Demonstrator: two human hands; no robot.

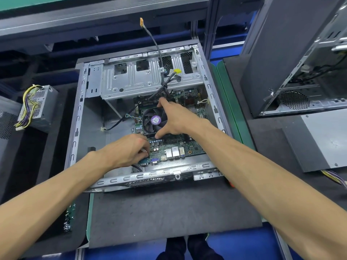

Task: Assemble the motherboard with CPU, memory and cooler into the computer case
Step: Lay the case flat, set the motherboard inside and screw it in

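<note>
Dark grey foam matting (169, 209) covers the workbench, edged with green and set over blue framing; on it lies an open grey steel computer case (90, 102) on its side, its silver perforated drive cage (131, 79) at the far end; the green motherboard (176, 145) sits inside the case on its floor, toward the right wall, with its row of silver and blue rear ports (165, 156) facing the near edge; a black square cooler fan with a purple round sticker (153, 121) is mounted on the board; the right hand (176, 119) spans this cooler, fingers spread wide, index finger on its far edge and thumb on its near edge; the left hand (129, 149) rests at the board's near-left corner, fingers curled and pinching something small and pale that cannot be made out; a black cable with an orange connector (155, 45) rises from the case; a grey power supply with yellow and purple wires (35, 107) sits well apart on the left; a second dark upright case (281, 53) stands on the right, beside a flat grey metal side panel (323, 137).
</note>
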